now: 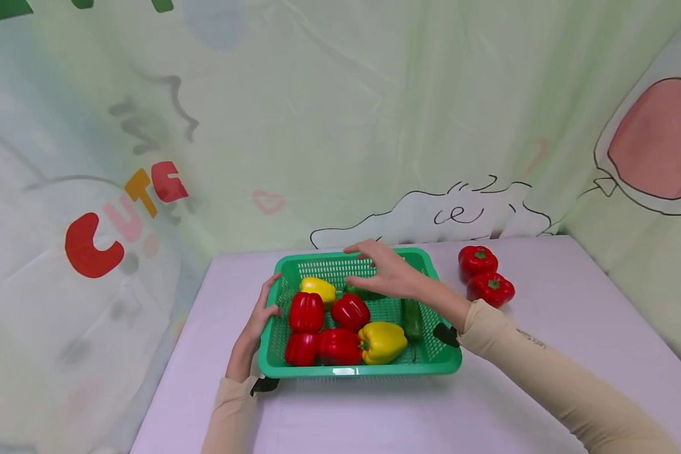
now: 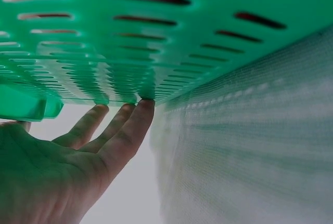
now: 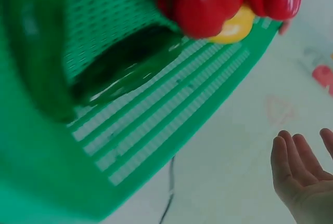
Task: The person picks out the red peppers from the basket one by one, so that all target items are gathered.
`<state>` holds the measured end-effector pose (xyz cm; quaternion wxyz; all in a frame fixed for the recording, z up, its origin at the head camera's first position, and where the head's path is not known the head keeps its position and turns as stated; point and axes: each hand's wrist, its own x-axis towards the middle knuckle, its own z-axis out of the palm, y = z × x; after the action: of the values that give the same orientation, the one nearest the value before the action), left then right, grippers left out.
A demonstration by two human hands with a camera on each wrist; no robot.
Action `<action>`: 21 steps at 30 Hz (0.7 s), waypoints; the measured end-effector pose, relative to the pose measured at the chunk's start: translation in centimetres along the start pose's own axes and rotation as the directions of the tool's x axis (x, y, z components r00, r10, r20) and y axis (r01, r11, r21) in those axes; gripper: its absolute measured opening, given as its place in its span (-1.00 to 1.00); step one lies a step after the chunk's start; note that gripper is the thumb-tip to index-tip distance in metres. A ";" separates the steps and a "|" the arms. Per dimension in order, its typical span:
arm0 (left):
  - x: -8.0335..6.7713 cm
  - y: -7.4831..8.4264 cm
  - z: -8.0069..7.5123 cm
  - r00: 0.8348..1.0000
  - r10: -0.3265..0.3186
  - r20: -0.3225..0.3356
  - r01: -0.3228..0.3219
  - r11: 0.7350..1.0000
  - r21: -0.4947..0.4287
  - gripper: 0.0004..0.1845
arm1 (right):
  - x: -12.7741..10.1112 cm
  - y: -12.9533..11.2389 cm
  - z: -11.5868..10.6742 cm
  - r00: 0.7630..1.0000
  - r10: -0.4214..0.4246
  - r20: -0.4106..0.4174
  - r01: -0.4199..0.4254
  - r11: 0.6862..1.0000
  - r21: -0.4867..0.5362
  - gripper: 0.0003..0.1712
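Note:
A green slotted basket sits on a lilac table and holds several red peppers, two yellow peppers and dark green cucumbers. My left hand lies against the basket's left wall; in the left wrist view its straight fingers touch the green wall. My right hand hovers open over the back of the basket, above a cucumber and holding nothing. In the right wrist view the open fingers are off the basket's rim, with a cucumber and a red pepper behind it.
Two red peppers lie on the table to the right of the basket. A printed curtain hangs close behind the table and along both sides. The table's near edge is out of view below.

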<state>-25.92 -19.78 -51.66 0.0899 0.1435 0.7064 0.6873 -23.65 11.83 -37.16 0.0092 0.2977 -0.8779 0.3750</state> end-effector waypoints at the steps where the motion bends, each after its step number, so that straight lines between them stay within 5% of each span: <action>1: 0.0 0.0 0.0 1.000 0.000 0.001 0.000 1.000 -0.002 -0.09 | 0.5 -0.3 0.4 1.000 -0.012 0.014 0.012 1.000 -0.012 -0.38; 14: -0.7 -0.6 -0.2 1.000 0.003 0.030 -0.003 1.000 0.022 -0.14 | 3.9 -3.1 6.0 0.950 -0.115 0.291 0.144 0.986 -0.083 -0.36; 21: -0.3 -0.3 -0.3 0.999 0.014 0.036 -0.014 1.000 -0.008 -0.13 | 4.0 -2.6 7.3 0.923 -0.147 0.357 0.206 0.969 -0.133 -0.39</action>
<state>-25.79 -20.19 -52.01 0.0982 0.1605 0.7010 0.6879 -24.07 3.46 -39.72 -0.0855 0.4348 -0.8639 0.2394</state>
